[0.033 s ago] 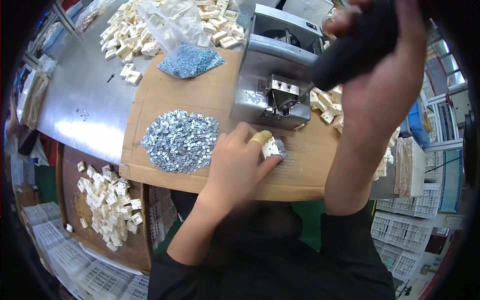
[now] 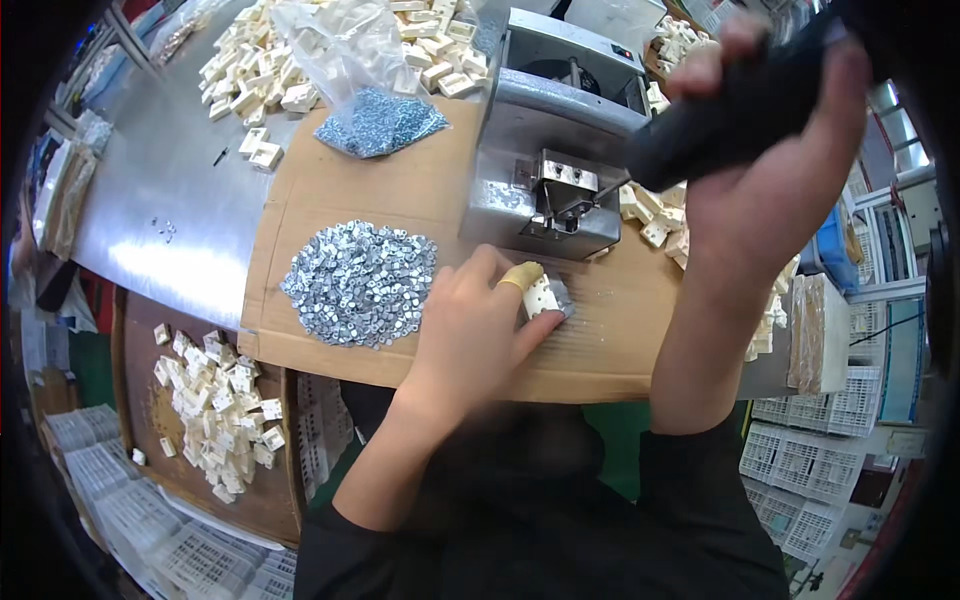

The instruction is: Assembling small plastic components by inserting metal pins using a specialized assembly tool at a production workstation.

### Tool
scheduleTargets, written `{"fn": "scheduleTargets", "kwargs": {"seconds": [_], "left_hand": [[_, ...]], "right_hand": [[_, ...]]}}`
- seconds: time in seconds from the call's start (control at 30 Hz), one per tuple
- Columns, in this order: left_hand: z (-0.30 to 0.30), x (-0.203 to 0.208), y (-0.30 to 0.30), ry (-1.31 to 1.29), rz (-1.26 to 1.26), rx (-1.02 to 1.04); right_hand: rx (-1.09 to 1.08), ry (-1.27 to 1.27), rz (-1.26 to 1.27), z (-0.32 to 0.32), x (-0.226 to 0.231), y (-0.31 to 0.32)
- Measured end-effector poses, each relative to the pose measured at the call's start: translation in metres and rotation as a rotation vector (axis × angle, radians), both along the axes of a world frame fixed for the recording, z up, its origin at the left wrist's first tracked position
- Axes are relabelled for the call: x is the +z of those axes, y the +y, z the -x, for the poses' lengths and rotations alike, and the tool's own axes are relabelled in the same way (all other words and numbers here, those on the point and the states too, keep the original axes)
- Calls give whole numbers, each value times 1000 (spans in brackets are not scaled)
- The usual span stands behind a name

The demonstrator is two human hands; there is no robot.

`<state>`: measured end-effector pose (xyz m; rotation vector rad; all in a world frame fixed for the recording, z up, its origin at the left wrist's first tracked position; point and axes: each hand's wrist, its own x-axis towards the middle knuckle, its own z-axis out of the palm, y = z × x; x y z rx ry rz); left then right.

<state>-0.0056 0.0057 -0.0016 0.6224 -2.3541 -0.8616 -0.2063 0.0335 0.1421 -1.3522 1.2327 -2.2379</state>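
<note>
My left hand (image 2: pixel 468 315) is closed on a small cream plastic block (image 2: pixel 541 298), pinning it to the cardboard sheet (image 2: pixel 300 180). A yellow cover wraps one of its fingertips. Raised at the right, my right hand (image 2: pixel 770 170) grips a black power screwdriver (image 2: pixel 715 115), slightly blurred. Its thin bit reaches left to the front mechanism (image 2: pixel 568 190) of a grey metal screw feeder (image 2: pixel 560 110); whether a screw sits on the tip is too small to tell. Left of my left hand lies a heap of small silvery metal pieces (image 2: pixel 362 283).
A clear bag of bluish screws (image 2: pixel 382 122) lies behind the heap. Cream blocks are piled at the far left (image 2: pixel 255 60), right of the feeder (image 2: pixel 655 210), and in a brown tray (image 2: pixel 150 400) at lower left. A stack of flat boards (image 2: pixel 815 330) stands at the right.
My right hand and the screwdriver have shifted slightly right and down, and the bit now shows clearly beside the feeder's front. My left hand and the block have not moved.
</note>
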Motion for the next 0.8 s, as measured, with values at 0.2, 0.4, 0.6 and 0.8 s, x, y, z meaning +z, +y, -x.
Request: {"fn": "scheduleTargets", "kwargs": {"seconds": [0.2, 0.4, 0.6, 0.8], "left_hand": [[2, 0, -4, 21, 106, -17], [5, 2, -2, -14, 121, 1], [5, 0, -2, -6, 110, 7], [3, 0, 1, -20, 10, 37]], "right_hand": [[32, -113, 134, -2, -56, -5], [-64, -104, 88, -9, -72, -14], [34, -64, 24, -13, -70, -12], [23, 94, -12, -34, -75, 19]]}}
